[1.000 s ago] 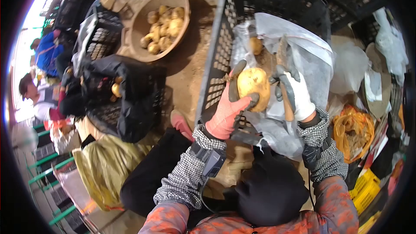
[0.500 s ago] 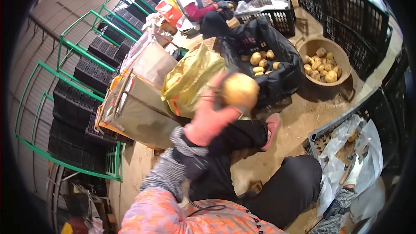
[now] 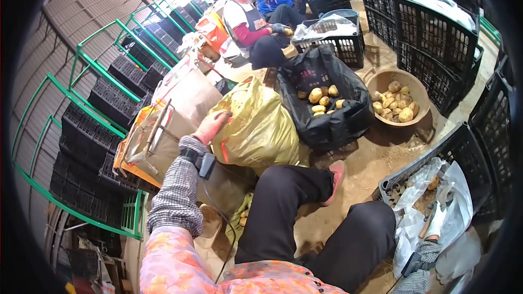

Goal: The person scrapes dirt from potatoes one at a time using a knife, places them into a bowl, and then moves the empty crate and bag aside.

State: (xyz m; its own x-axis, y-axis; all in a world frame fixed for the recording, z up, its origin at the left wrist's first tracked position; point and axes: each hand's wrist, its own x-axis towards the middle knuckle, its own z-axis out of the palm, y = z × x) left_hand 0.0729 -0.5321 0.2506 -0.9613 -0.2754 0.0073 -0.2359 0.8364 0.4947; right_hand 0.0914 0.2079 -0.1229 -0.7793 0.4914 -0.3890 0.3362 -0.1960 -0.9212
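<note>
two gloves: pink-knit left hand [image 3: 211,126] touches a crinkly yellow sack [image 3: 261,130], grip unclear. white right hand [image 3: 436,219] clasps a wooden handle [image 3: 424,228].

Potato sorting shed, working. Corrugated wall [image 3: 71,11]; bare earth floor [image 3: 381,158]. Green metal racks [image 3: 81,71] carrying black plastic crates [image 3: 117,84], with more crates stacked along the far side [image 3: 436,27]. One basin [image 3: 372,84] and one black-lined crate [image 3: 327,125], both holding potatoes [image 3: 395,106]. One filled yellow sack [image 3: 261,125]. Two people seated [image 3: 250,22] at further crates.
</note>
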